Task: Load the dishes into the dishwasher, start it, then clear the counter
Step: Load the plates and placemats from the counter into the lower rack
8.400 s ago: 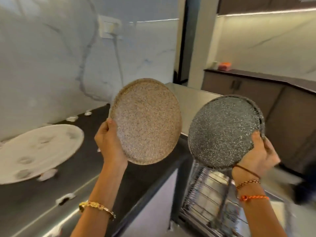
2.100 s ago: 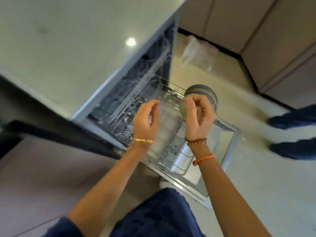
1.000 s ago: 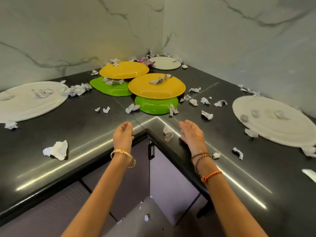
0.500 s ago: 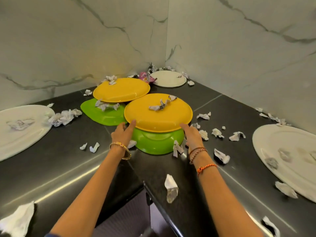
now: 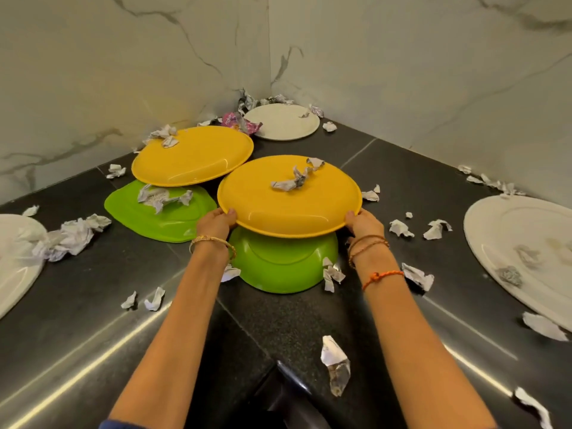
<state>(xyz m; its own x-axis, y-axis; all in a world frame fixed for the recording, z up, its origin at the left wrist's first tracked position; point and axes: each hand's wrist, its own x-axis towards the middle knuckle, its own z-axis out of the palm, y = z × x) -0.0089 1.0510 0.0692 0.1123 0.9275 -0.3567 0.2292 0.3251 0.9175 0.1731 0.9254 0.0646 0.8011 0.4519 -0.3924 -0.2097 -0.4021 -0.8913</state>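
Note:
A yellow plate (image 5: pixel 288 199) lies upside down on an upturned green bowl (image 5: pixel 283 264) in the counter's corner, with a crumpled paper (image 5: pixel 295 178) on top. My left hand (image 5: pixel 215 222) grips its left rim and my right hand (image 5: pixel 363 224) grips its right rim. Behind and to the left, a second yellow plate (image 5: pixel 192 156) rests on a green square plate (image 5: pixel 158 209). A small white plate (image 5: pixel 283 122) sits in the far corner.
Large white platters lie at the far left (image 5: pixel 14 261) and the right (image 5: pixel 526 249) of the black counter (image 5: pixel 93 320). Crumpled paper scraps (image 5: pixel 335 363) are scattered all over it. Marble walls close the corner behind.
I turned from the dishwasher to the counter corner. Both hands reached forward and now grip the rims of the near yellow plate, which they only touched half a second ago.

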